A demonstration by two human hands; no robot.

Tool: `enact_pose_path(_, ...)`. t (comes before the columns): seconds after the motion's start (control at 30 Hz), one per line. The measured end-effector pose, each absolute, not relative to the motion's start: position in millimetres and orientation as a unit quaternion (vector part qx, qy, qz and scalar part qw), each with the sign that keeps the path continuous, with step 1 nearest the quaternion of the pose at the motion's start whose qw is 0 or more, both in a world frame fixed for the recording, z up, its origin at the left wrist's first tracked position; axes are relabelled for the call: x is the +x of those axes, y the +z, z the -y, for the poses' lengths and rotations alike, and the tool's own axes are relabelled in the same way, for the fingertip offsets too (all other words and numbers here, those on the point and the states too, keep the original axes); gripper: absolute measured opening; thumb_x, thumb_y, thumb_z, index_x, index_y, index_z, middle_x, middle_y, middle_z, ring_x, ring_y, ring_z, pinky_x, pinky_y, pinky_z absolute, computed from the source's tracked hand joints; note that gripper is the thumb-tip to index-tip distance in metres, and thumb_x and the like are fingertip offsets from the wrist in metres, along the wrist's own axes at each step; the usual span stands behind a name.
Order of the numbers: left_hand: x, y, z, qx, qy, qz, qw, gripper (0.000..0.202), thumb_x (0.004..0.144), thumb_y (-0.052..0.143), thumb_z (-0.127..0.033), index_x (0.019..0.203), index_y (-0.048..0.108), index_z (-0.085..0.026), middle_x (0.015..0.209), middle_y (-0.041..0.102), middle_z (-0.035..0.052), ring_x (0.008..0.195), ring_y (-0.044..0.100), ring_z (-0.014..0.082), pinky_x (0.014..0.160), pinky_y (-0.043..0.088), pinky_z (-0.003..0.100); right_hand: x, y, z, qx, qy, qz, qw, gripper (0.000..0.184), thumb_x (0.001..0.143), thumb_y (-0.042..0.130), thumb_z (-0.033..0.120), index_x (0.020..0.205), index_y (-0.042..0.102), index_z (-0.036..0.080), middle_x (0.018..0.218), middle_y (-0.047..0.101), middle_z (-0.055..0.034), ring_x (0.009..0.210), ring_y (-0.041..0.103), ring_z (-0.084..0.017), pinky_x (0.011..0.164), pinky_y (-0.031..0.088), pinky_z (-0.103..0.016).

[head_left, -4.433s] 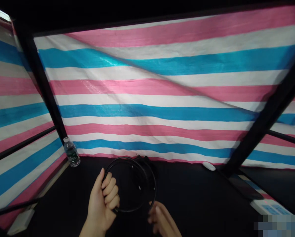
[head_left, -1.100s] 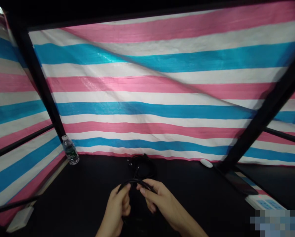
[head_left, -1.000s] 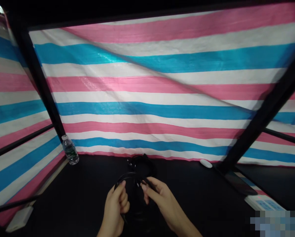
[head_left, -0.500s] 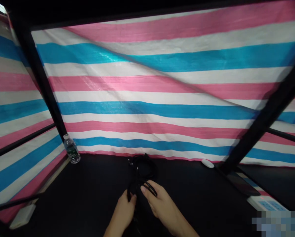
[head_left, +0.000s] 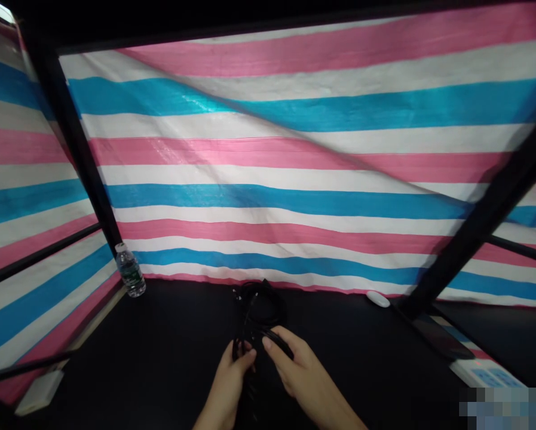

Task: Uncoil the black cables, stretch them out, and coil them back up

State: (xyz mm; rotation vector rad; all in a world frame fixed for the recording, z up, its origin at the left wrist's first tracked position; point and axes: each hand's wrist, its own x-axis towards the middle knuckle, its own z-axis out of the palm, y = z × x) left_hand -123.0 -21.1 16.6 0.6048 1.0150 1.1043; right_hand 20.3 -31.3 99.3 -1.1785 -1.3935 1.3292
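Note:
A length of thin black cable (head_left: 284,344) is looped between my two hands, low in the middle of the head view. My left hand (head_left: 230,375) is closed, thumb and fingers pinching one part of it. On the other side, my right hand (head_left: 297,369) grips the bent loop with its thumb on top. Just beyond my hands lies a coiled black cable (head_left: 274,304) with shiny metal tips at its left. Against the dark surface I cannot tell where one cable ends and the other begins.
The black tabletop (head_left: 173,340) runs back to a striped plastic sheet (head_left: 268,200). A water bottle (head_left: 131,272) stands at the back left, and a white mouse-shaped object (head_left: 377,298) lies at the back right. Black frame posts (head_left: 478,233) rise on both sides.
My left thumb has shifted over the cable, and a metal-tipped end now points up above my left hand. The loop in my right hand is gathered closer.

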Motion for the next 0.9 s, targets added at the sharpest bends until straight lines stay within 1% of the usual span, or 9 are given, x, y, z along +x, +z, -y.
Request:
enact_pose_path(0.1,-129,35,29,0.287,0.534,-0.429,0.67,0.038,0.066,0.088,-0.044,0.086,0.063,-0.022,0.066,0.061,-0.0024,0.062,0.059,0.0163,0.067,0.049,0.029,30,95,27,-0.489,0.518,0.547,0.44,0.045,0.087,0.06,0.066,0.086,0.063,0.022,0.061,0.051,0.0013,0.066,0.058,-0.019,0.063,0.048,-0.03)
enact_pose_path(0.2,-135,53,34,0.331,0.512,-0.4,0.685,0.039,0.073,0.082,-0.051,0.079,0.058,-0.021,0.053,0.045,-0.0094,0.042,0.04,0.0088,0.057,0.048,0.028,33,92,25,-0.51,0.45,0.582,0.446,0.039,0.089,0.062,0.06,0.089,0.064,0.021,0.08,0.066,-0.0049,0.082,0.064,-0.023,0.077,0.051,-0.033)
enact_pose_path(0.27,-138,62,34,0.357,0.49,-0.406,0.684,0.041,0.077,0.078,-0.054,0.075,0.056,-0.021,0.05,0.037,-0.0116,0.037,0.028,0.0059,0.05,0.044,0.027,32,89,25,-0.521,0.41,0.609,0.435,0.032,0.09,0.062,0.052,0.1,0.064,0.021,0.087,0.069,-0.0055,0.084,0.066,-0.023,0.078,0.052,-0.033)
enact_pose_path(0.43,-148,78,31,0.398,0.436,-0.458,0.664,0.05,0.079,0.072,-0.056,0.057,0.042,-0.022,0.047,0.032,-0.0098,0.038,0.025,0.0054,0.041,0.029,0.022,31,71,23,-0.537,0.289,0.682,0.404,0.037,0.095,0.053,0.034,0.129,0.055,0.022,0.107,0.069,-0.009,0.096,0.068,-0.024,0.088,0.056,-0.039)
enact_pose_path(0.5,-152,88,32,0.402,0.413,-0.47,0.669,0.048,0.077,0.073,-0.052,0.06,0.039,-0.023,0.048,0.03,-0.0112,0.039,0.018,0.0044,0.04,0.017,0.021,32,65,22,-0.525,0.21,0.718,0.406,0.054,0.092,0.053,0.026,0.145,0.044,0.022,0.13,0.061,-0.0129,0.12,0.06,-0.028,0.102,0.052,-0.045)
enact_pose_path(0.6,-154,107,35,0.446,0.332,-0.464,0.69,0.04,0.077,0.073,-0.045,0.063,0.042,-0.023,0.047,0.029,-0.0126,0.041,0.015,0.0045,0.042,0.009,0.023,32,67,21,-0.469,0.127,0.787,0.379,0.075,0.082,0.055,0.013,0.154,0.035,0.024,0.154,0.041,-0.0125,0.146,0.035,-0.03,0.117,0.038,-0.051)
enact_pose_path(0.67,-154,118,37,0.493,0.274,-0.45,0.693,0.035,0.078,0.07,-0.04,0.062,0.045,-0.022,0.042,0.031,-0.0123,0.039,0.016,0.005,0.042,0.01,0.024,32,76,21,-0.416,0.148,0.831,0.337,0.073,0.073,0.053,0.005,0.144,0.049,0.022,0.148,0.05,-0.011,0.145,0.036,-0.029,0.117,0.038,-0.049)
enact_pose_path(0.77,-157,128,37,0.529,0.236,-0.436,0.689,0.023,0.077,0.069,-0.034,0.067,0.053,-0.021,0.04,0.035,-0.0124,0.037,0.021,0.0058,0.041,0.012,0.025,31,92,19,-0.392,0.22,0.839,0.307,0.046,0.066,0.05,0.004,0.105,0.069,0.02,0.106,0.069,-0.0083,0.113,0.06,-0.027,0.099,0.05,-0.043)
enact_pose_path(0.9,-166,122,31,0.522,0.302,-0.416,0.681,0.02,0.077,0.071,-0.034,0.073,0.059,-0.018,0.042,0.042,-0.0106,0.037,0.031,0.0058,0.043,0.022,0.023,34,101,17,-0.449,0.364,0.74,0.344,0.013,0.084,0.055,0.02,0.084,0.067,0.02,0.079,0.066,-0.0027,0.075,0.063,-0.019,0.07,0.051,-0.032)
